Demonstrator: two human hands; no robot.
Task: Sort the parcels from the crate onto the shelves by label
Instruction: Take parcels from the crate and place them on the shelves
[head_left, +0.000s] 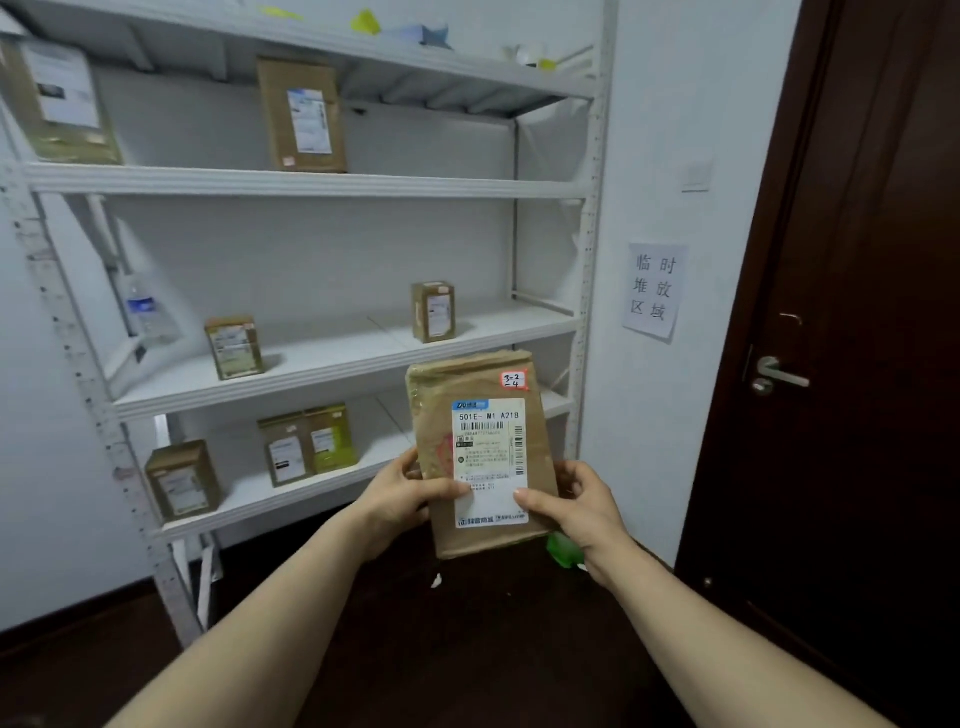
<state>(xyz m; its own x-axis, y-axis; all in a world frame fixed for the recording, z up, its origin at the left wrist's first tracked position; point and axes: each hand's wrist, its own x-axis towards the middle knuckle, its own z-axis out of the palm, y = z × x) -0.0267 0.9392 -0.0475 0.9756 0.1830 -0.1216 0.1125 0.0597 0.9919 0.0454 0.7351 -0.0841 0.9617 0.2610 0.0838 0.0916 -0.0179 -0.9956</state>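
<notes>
I hold a flat brown parcel (480, 410) upright in front of the white shelf unit (311, 182). It carries a white shipping label and a small red-edged tag reading 3-2-4 at its top right corner. My left hand (402, 491) grips its lower left edge, thumb on the label. My right hand (574, 501) grips the lower right edge, thumb also on the label. The crate is out of view.
Brown parcels stand on the shelves: two on the upper shelf (301, 114), two small ones on the middle shelf (434, 312), three on the lower shelf (306, 444). A water bottle (145, 312) stands at the middle left. A dark door (831, 312) is at the right, with a paper sign (654, 288) on the wall beside it.
</notes>
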